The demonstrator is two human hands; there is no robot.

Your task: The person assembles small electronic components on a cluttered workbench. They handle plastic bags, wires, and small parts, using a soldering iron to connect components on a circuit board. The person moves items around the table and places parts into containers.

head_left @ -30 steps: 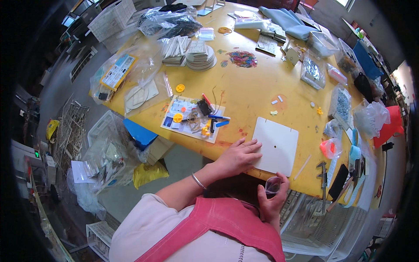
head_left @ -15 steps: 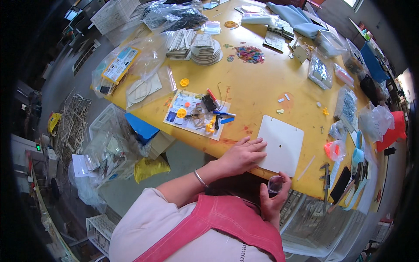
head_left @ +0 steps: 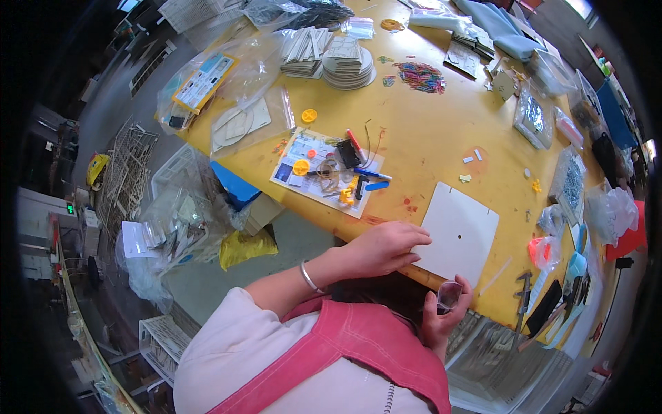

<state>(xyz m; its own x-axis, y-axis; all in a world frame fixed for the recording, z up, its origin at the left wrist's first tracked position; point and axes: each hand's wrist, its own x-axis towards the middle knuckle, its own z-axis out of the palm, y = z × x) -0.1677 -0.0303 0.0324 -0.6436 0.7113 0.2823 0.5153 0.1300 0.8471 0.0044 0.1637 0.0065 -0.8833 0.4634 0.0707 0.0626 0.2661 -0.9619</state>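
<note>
A flat white board [head_left: 463, 214] with a small hole in its middle and short slits at its far corners lies at the near edge of the yellow table. My left hand [head_left: 386, 247] is at the board's left edge, its fingers apart and slightly bent, holding nothing. Whether the fingertips still touch the board I cannot tell. Close to the board's near edge, my right hand [head_left: 447, 324] is closed on a small clear plastic cup-like piece [head_left: 449, 295], pinched between thumb and fingers. The exact kind of this piece is hard to make out.
Left of the board, a printed sheet [head_left: 289, 172] bears a black box with wires, yellow wheels and pens. Further back are stacked white discs [head_left: 348, 72] and colourful paper clips [head_left: 420, 77]. A caliper [head_left: 524, 297] and a dark phone-like slab [head_left: 545, 307] lie at the right.
My left hand has lifted from lying flat on the board and drawn back to its left edge. My right hand still holds the clear piece. The whole view has shifted slightly.
</note>
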